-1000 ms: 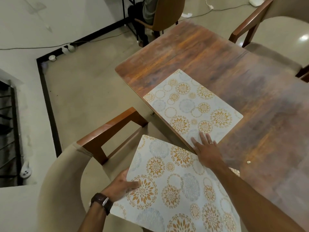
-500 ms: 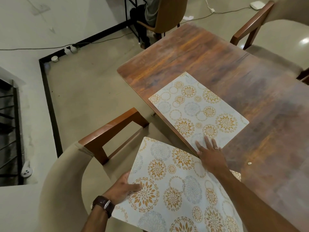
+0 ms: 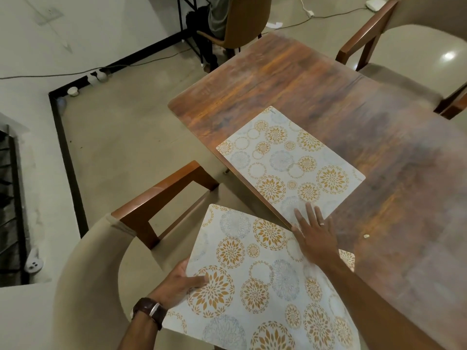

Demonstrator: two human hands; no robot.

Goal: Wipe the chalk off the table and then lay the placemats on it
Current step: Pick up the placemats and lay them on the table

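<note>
A pale placemat with orange flower circles [image 3: 290,162] lies flat on the brown wooden table [image 3: 290,79], along its near-left edge. My right hand [image 3: 313,233] rests on that mat's near corner with straight, spread fingers. A second placemat of the same pattern [image 3: 255,276] is held over the chair beside the table. My left hand [image 3: 182,284] grips its left edge, thumb on top. Faint whitish chalk haze shows on the tabletop [image 3: 414,279] at the right.
A beige chair with wooden arms [image 3: 161,198] stands just below the held mat. Another such chair [image 3: 394,49] is at the table's far side. A small white crumb [image 3: 365,236] lies on the table. A person sits on a brown chair [image 3: 242,18] at the back.
My right hand has stayed on the laid mat's near corner. The view has shifted slightly; the held mat remains in my left hand in much the same place.
</note>
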